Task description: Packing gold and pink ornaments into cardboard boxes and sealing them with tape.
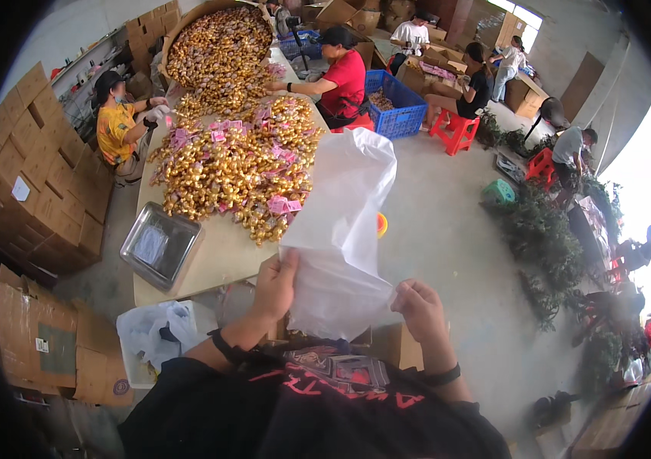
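Note:
A large white translucent plastic bag hangs spread out in front of me, its far end reaching up past the table's edge. My left hand is closed on the bag's left side, thumb pointing up. At the lower right corner my right hand pinches the bag between thumb and fingers. Beyond my left hand, a big heap of shiny gold ornaments with pink tags covers the table. The bag hides part of the table's right edge.
A metal tray sits on the table's near left corner. Below it stands a white bin with plastic bags. Cardboard boxes are stacked at the left. Co-workers sit around the table; a blue crate and a red stool stand beyond.

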Tool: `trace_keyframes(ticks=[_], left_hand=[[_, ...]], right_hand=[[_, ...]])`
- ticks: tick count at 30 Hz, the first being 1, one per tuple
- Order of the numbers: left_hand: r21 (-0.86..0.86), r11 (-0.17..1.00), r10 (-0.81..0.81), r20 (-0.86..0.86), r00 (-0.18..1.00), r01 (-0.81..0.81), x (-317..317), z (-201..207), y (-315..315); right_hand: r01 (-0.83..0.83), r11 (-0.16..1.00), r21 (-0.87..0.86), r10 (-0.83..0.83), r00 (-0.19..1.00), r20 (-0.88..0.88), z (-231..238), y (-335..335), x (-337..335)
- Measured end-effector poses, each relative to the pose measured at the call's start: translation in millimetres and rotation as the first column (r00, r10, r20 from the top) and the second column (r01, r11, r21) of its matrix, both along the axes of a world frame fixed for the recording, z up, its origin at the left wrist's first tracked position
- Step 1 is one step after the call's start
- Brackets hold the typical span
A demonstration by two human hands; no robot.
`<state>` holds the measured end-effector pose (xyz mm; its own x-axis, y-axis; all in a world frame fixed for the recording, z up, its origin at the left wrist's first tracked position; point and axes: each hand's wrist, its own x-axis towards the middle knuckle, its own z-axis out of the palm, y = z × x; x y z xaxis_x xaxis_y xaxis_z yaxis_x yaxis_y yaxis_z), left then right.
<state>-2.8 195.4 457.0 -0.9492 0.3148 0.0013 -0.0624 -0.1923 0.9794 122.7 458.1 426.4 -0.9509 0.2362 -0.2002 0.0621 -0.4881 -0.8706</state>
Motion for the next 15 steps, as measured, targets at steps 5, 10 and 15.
trace_keyframes(ticks=[5, 10, 15], left_hand=[[-0.092, 0.992, -0.083, 0.051, 0.995, 0.087, 15, -3, -3], [-0.002, 0.975, -0.221, -0.115, 0.968, 0.222, 32, -7, 9], [-0.14, 0.967, -0.202, 0.092, 0.975, 0.214, 27, -25, 2]], right_hand=[[0.097, 0.989, -0.108, -0.102, 0.994, -0.043, 15, -44, 2], [-0.02, 0.978, 0.21, 0.018, 1.0, 0.013, -3, -37, -3], [0.191, 0.974, 0.12, -0.193, 0.981, 0.004, 8, -27, -4]])
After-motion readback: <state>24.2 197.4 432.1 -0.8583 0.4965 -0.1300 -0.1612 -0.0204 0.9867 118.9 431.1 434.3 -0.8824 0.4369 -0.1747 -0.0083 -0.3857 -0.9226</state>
